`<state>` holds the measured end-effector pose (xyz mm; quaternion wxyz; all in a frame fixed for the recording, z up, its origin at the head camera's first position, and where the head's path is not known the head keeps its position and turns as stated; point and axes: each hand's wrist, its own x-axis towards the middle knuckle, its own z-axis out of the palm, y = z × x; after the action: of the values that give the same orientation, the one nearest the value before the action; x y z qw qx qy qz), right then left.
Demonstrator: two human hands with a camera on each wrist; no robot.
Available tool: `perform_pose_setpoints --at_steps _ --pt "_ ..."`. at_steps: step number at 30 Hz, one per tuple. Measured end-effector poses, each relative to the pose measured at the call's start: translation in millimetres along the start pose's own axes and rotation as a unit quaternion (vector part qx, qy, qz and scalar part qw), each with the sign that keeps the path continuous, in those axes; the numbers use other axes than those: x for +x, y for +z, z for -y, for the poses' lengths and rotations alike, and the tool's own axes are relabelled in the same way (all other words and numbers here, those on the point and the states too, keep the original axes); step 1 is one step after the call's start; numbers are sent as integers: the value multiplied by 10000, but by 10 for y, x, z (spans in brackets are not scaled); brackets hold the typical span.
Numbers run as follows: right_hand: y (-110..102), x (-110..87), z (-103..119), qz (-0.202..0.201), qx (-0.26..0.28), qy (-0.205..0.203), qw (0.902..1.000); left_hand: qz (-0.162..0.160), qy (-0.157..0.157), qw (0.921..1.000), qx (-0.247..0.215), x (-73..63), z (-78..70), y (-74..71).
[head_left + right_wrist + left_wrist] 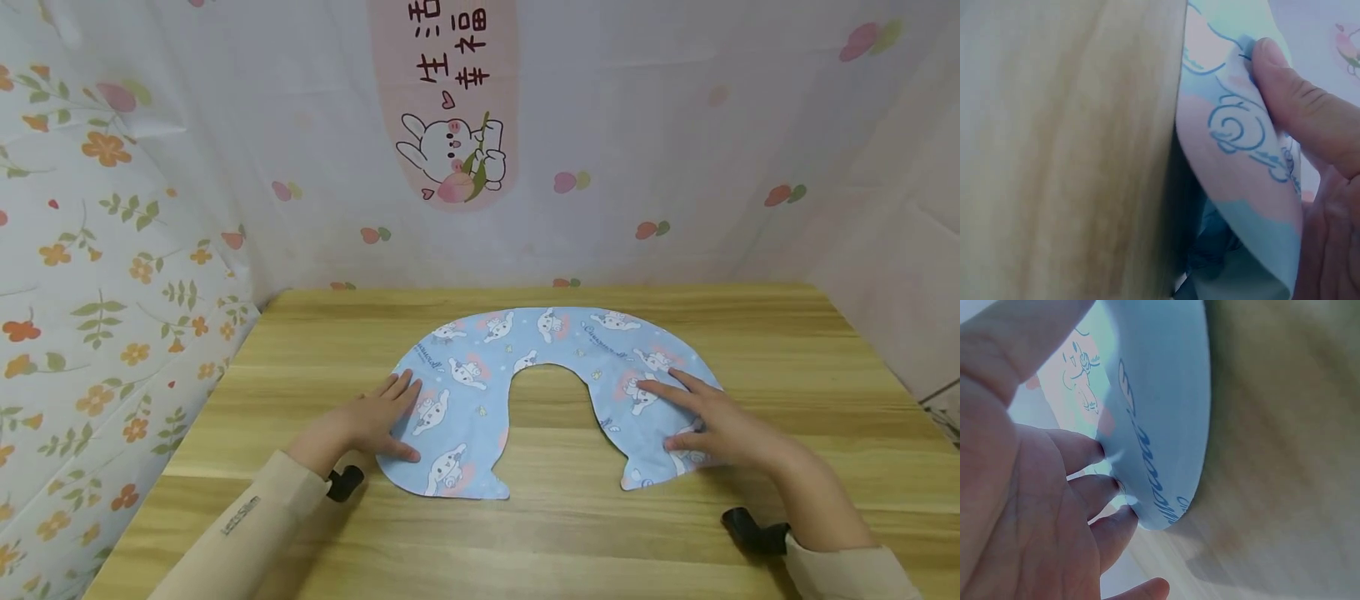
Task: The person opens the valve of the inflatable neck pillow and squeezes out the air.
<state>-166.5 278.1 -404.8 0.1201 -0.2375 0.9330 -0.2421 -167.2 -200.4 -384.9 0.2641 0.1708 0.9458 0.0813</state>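
Observation:
A light blue U-shaped neck pillow cover (468, 417) lies flat on the wooden table, printed with white cartoon puppies and pink patches. Its curve points away from me and the two ends face me. My left hand (378, 417) rests on the outer edge of the left arm, fingers spread. On the right arm lies my right hand (716, 425), its fingers extended over the cloth. The left wrist view shows fingertips pressing into the cover (1166, 412). In the right wrist view the thumb (1285, 81) touches the cover (1235, 156), whose edge lifts off the table.
The wood-grain table (555, 542) ends at a back edge against a hanging cloth (637, 125) with a rabbit print and fruit motifs. A flowered cloth (112, 292) hangs on the left. Black wrist devices (753, 533) sit under both wrists.

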Motion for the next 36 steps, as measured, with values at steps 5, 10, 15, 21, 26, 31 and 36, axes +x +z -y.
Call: perform_pose_setpoints --at_steps 5,10,15,21,26,31,36 --pt "-40 51 -32 149 97 174 9997 26 100 9999 -52 122 20 -42" --pt "-96 108 -38 257 127 272 9992 101 22 9999 -103 215 28 -96" --pt "-124 149 -52 206 72 310 9993 100 -2 9997 -235 330 61 -141" --pt "-133 236 -66 126 80 196 9997 51 136 9990 -417 415 179 -192" --pt "-149 317 -90 131 111 131 9998 41 192 9985 -510 453 222 -248" --pt "-149 369 -119 142 102 170 9997 50 148 9981 -600 478 244 -272" --pt "-141 393 -121 101 118 176 9997 -44 203 9976 -668 506 296 -261"
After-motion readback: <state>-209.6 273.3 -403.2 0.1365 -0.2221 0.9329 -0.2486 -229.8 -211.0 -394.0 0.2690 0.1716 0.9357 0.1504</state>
